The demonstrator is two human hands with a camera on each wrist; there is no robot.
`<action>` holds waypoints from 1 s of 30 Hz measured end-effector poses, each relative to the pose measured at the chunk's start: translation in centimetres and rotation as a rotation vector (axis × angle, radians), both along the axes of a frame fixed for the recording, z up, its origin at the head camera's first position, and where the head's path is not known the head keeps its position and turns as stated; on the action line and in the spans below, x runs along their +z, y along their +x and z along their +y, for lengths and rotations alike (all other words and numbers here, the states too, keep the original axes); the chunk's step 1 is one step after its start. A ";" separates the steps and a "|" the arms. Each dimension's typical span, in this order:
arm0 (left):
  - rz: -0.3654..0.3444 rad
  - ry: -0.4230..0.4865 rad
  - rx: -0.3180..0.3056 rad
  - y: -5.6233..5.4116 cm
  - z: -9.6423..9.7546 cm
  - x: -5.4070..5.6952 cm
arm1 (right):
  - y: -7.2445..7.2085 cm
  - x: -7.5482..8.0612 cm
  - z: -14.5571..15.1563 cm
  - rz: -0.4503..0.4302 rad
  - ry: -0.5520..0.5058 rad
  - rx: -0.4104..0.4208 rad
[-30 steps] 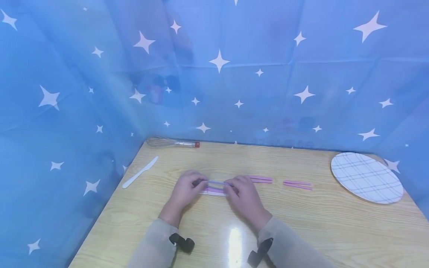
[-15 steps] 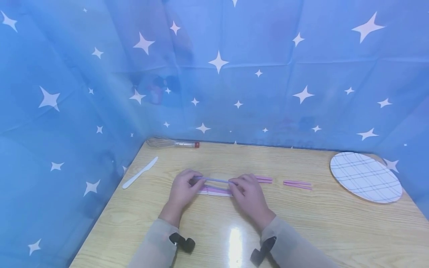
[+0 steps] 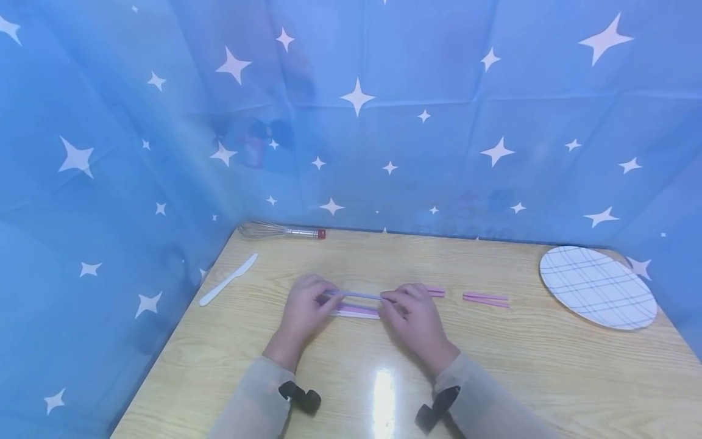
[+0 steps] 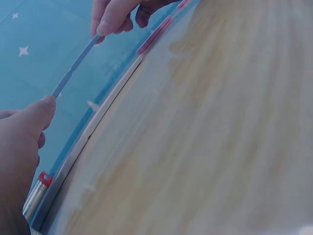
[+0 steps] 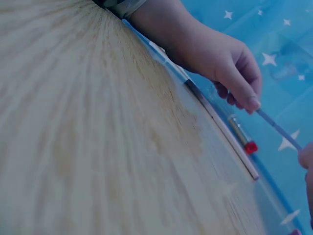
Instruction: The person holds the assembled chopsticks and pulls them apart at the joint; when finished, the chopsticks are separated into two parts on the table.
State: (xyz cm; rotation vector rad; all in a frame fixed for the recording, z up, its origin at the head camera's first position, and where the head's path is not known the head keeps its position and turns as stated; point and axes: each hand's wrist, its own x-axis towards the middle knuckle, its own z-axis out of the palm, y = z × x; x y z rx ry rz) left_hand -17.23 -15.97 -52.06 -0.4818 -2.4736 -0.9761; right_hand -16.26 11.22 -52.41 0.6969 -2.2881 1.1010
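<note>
Both hands hold a thin blue-purple straw [image 3: 359, 296] level above the table, one at each end. My left hand [image 3: 303, 311] pinches its left end between thumb and fingers. The right end is pinched by my right hand [image 3: 415, 320]. In the left wrist view the straw [image 4: 73, 68] shows a short narrower section along its length. Below it, between the hands, purple, pink and white thin sticks [image 3: 356, 311] lie side by side on the table, their ends partly hidden. A pink V-shaped strip [image 3: 436, 291] shows just beyond my right hand.
Another pink V-shaped strip [image 3: 485, 299] lies further right. A checked oval plate [image 3: 598, 286] sits at the far right. At the back left lie a whisk [image 3: 282, 231] with a red end and a white knife [image 3: 229, 280]. A starry blue curtain [image 3: 356, 140] stands behind the table [image 3: 521, 372].
The right hand has shifted a little to the right, so more of the straw shows between the hands. Both hands keep their pinch on it.
</note>
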 end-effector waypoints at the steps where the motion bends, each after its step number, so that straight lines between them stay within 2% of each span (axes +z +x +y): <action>1: 0.005 -0.009 -0.009 0.0 0.3 0.0 | 0.0 0.0 0.1 0.009 0.004 -0.001; 7: 0.001 -0.051 -0.073 0.3 1.7 0.2 | 0.0 0.1 1.1 0.026 0.020 -0.005; 11: 0.029 -0.062 -0.102 0.5 2.2 0.5 | 0.2 0.2 1.5 0.027 0.028 0.001; 21: 0.069 -0.119 -0.098 1.2 3.6 0.6 | 0.8 0.2 3.2 0.016 0.037 -0.011; 26: 0.111 -0.106 -0.091 1.4 4.6 0.3 | 0.9 0.1 4.0 0.033 0.032 -0.002; 30: 0.112 -0.096 -0.093 1.3 5.3 0.1 | 1.0 0.1 4.6 0.050 0.020 -0.003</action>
